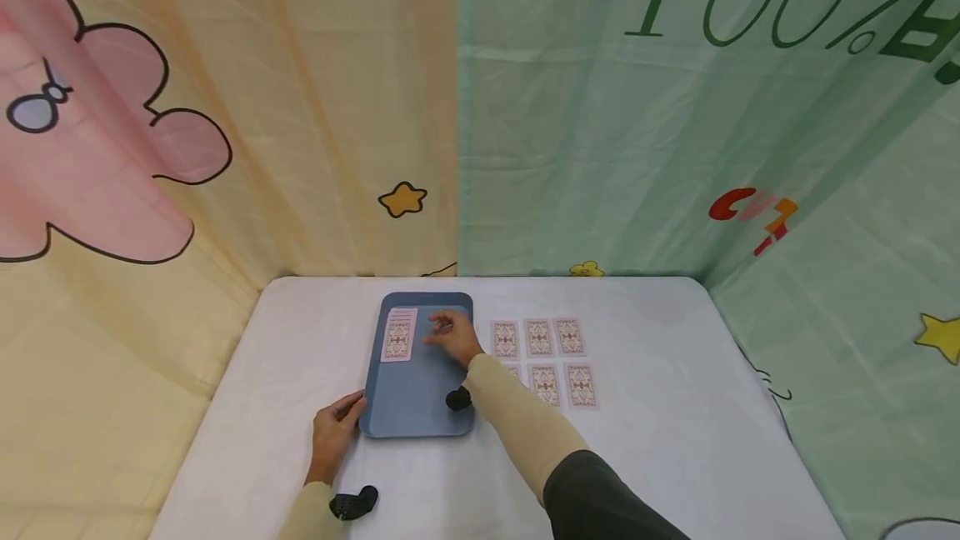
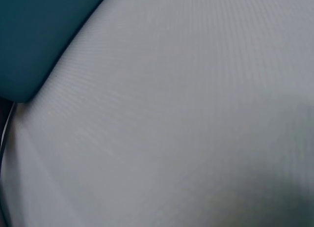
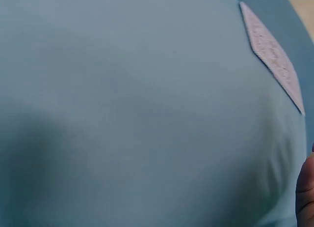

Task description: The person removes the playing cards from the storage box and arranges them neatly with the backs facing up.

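Observation:
A blue-grey tray (image 1: 416,415) lies on the white table. Several playing cards (image 1: 398,338), overlapping and showing red-patterned backs, sit in its upper left; part of them (image 3: 274,57) shows at upper right in the right wrist view. My right hand (image 1: 454,338) is over the tray just right of these cards, thumb and fingers apart, with nothing seen between them. One fingertip (image 3: 306,187) enters the right wrist view's edge. At the tray's lower left side, my left hand (image 1: 334,433) holds the rim between thumb and fingers. The left wrist view shows only a tray corner (image 2: 44,35) and cloth.
Right of the tray, more patterned cards (image 1: 539,338) lie in two rows of three, backs up. The right sleeve (image 1: 517,415) partly covers the lower-left one. White cloth covers the table (image 1: 645,457), and printed curtains (image 1: 360,107) stand behind it.

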Demonstrator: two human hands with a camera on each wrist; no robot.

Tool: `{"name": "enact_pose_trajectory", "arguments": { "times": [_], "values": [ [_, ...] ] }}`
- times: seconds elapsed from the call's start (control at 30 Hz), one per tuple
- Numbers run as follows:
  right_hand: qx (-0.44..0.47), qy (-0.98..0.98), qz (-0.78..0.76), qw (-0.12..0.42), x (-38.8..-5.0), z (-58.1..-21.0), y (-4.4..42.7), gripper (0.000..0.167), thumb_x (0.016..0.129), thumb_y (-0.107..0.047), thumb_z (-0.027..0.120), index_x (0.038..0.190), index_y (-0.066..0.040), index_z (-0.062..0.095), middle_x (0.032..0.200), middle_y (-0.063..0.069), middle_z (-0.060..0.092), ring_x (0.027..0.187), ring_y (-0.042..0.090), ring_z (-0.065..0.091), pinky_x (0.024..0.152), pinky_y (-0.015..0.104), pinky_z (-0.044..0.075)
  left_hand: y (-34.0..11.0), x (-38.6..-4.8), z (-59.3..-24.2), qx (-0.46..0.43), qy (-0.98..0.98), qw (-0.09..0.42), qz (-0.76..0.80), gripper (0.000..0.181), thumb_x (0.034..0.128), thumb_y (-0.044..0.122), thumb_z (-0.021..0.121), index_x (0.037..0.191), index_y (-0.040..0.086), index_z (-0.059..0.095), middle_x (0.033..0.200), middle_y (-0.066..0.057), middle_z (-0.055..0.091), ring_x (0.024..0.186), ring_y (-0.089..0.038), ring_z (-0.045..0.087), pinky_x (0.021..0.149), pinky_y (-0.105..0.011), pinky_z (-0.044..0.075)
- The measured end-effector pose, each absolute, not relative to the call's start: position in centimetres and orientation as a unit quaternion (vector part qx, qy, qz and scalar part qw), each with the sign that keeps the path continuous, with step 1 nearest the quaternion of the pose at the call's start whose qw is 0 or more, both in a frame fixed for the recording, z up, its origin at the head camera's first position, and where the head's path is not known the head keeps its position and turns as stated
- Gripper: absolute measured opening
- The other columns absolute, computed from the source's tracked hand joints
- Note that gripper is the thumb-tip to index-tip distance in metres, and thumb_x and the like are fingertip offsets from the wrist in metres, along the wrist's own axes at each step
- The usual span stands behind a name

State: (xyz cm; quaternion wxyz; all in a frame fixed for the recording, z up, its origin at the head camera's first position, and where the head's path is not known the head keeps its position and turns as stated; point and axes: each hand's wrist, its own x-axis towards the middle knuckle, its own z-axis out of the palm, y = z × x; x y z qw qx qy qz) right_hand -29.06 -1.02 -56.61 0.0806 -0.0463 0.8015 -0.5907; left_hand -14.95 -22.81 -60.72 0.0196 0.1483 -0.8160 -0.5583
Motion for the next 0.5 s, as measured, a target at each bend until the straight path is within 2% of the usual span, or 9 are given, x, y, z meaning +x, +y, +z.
{"name": "enact_pose_trajectory", "arguments": {
  "times": [0.2,0.33,0.5],
  "values": [
    [-0.043,0.806,-0.585,0.078,-28.7,-56.8,-2.1,0.041,0.072,0.003,0.082,0.11,0.003,0.067,0.089,0.01,0.062,0.07,0.011,0.049,0.064,0.023,0.044,-22.9,-15.1,-60.8,0.144,-0.822,0.033,-0.55,0.03,0.0938,0.015,0.063,0.117,-0.004,0.067,0.116,-0.02,0.066,0.104,-0.021,0.063,0.075,-0.008,0.044],
    [-0.053,0.813,-0.575,0.07,-28.5,-56.9,-3.0,0.043,0.07,0.002,0.083,0.11,0.002,0.067,0.096,0.013,0.064,0.074,0.012,0.052,0.067,0.025,0.047,-22.9,-15.2,-60.8,0.14,-0.82,0.036,-0.554,0.03,0.0936,0.014,0.064,0.117,-0.005,0.067,0.116,-0.021,0.066,0.104,-0.022,0.063,0.076,-0.01,0.045],
    [-0.05,0.829,-0.553,0.061,-28.8,-57.5,-4.1,0.044,0.07,0.0,0.084,0.111,-0.001,0.067,0.099,0.01,0.064,0.077,0.012,0.053,0.068,0.025,0.047,-22.8,-15.1,-60.8,0.144,-0.817,0.03,-0.558,0.031,0.0936,0.015,0.064,0.117,-0.005,0.067,0.116,-0.021,0.066,0.106,-0.026,0.063,0.076,-0.011,0.045]
  ]
}}
